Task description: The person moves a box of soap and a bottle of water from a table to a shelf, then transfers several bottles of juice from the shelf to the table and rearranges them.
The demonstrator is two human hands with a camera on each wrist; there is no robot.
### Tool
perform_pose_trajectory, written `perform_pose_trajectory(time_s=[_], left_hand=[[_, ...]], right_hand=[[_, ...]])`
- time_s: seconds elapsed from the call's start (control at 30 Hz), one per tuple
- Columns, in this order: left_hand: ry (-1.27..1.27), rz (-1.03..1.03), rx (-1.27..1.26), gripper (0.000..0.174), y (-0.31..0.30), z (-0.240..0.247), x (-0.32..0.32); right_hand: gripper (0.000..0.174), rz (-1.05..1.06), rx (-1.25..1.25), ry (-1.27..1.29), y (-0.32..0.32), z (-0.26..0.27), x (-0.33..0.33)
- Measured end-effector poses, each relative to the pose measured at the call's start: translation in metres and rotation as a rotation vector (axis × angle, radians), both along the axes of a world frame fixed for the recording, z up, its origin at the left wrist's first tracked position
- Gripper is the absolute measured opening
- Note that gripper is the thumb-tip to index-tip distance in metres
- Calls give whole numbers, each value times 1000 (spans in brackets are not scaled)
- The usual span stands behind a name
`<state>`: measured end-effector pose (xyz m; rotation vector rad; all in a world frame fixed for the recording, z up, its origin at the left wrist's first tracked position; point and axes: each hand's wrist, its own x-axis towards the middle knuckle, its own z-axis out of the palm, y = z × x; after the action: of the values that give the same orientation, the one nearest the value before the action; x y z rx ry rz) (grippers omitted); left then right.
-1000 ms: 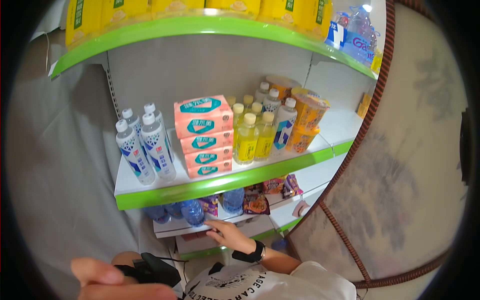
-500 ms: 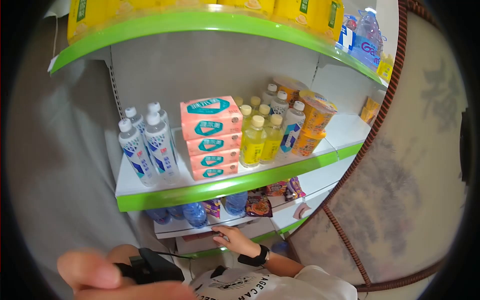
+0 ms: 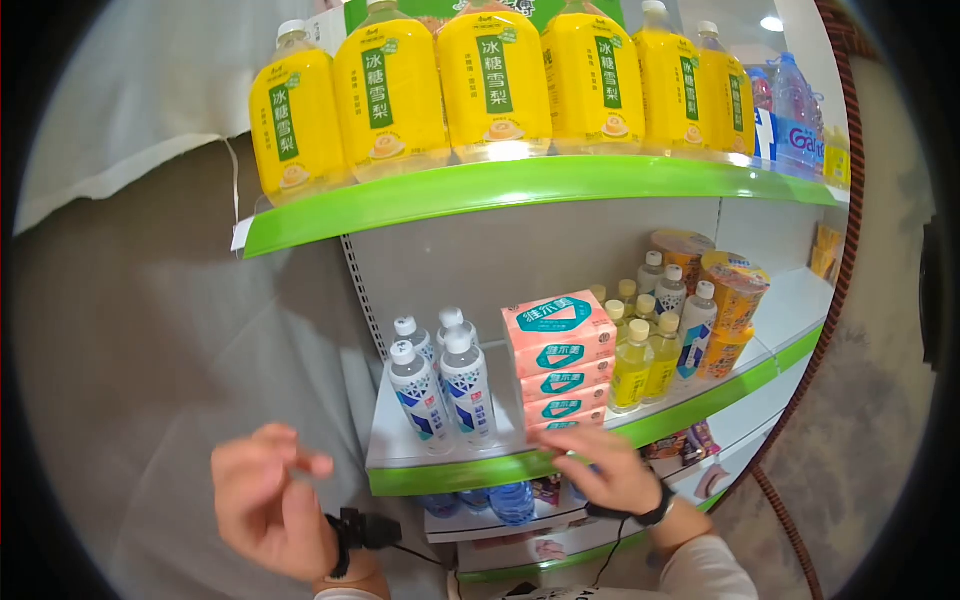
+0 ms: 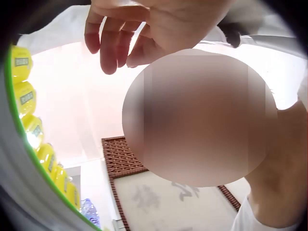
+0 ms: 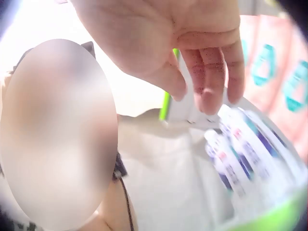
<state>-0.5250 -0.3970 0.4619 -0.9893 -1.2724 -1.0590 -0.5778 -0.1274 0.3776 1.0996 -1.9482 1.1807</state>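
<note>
My left hand [image 3: 270, 505] is raised left of the shelves, before the grey cloth, its fingers loosely bent and holding nothing. In the left wrist view its fingers [image 4: 110, 45] hang apart with nothing between them. My right hand [image 3: 610, 478] is in front of the middle shelf's green edge, overlapping the base of a stack of pink tissue packs [image 3: 560, 350]. Its fingers [image 5: 211, 82] are relaxed and carry nothing. To the left of the packs stand several white-capped bottles [image 3: 465, 390] with blue and white labels. Yellow drink bottles [image 3: 632, 370] stand right of the packs.
Large yellow pear-drink bottles [image 3: 497, 85] line the upper shelf [image 3: 540, 180]. Orange noodle cups [image 3: 735, 290] are stacked at the middle shelf's right. Below are blue bottles [image 3: 512, 503] and snack bags [image 3: 700, 440]. A rattan-framed screen [image 3: 800, 540] borders the right; grey cloth [image 3: 200, 350] hangs left.
The head view has tilted up and left, showing the upper shelf's bottles. My right hand has risen from the lower shelf to the middle one. My left hand has risen and come fully into view.
</note>
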Motion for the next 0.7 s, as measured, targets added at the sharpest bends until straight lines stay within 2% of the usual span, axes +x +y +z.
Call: perform_pose_trajectory(time_s=[0.03, 0.07, 0.13, 0.2, 0.23, 0.3, 0.47, 0.67, 0.7], left_hand=[[-41, 104, 102, 21, 2, 5, -11], [-47, 105, 84, 21, 1, 9, -21], [-221, 191, 109, 18, -5, 17, -41], [-286, 185, 107, 17, -11, 21, -63], [-344, 180, 121, 15, -14, 21, -72], [-395, 176, 111, 15, -19, 20, -82], [-466, 161, 103, 14, -30, 27, -85], [-415, 189, 81, 14, -25, 37, -76], [-403, 196, 88, 14, -23, 39, -75]], right_hand=[[29, 32, 29, 79, 5, 30, 9], [27, 62, 59, 156, 10, 55, 17], [21, 285, -9, 446, 4, 97, 29], [7, 422, -171, 584, -10, 117, 32], [7, 422, -184, 581, -7, 127, 35], [8, 489, 66, 576, -1, 145, 41], [15, 369, -4, 681, 4, 148, 58], [23, 618, 174, 707, 43, 161, 58], [11, 462, 275, 405, 44, 173, 90]])
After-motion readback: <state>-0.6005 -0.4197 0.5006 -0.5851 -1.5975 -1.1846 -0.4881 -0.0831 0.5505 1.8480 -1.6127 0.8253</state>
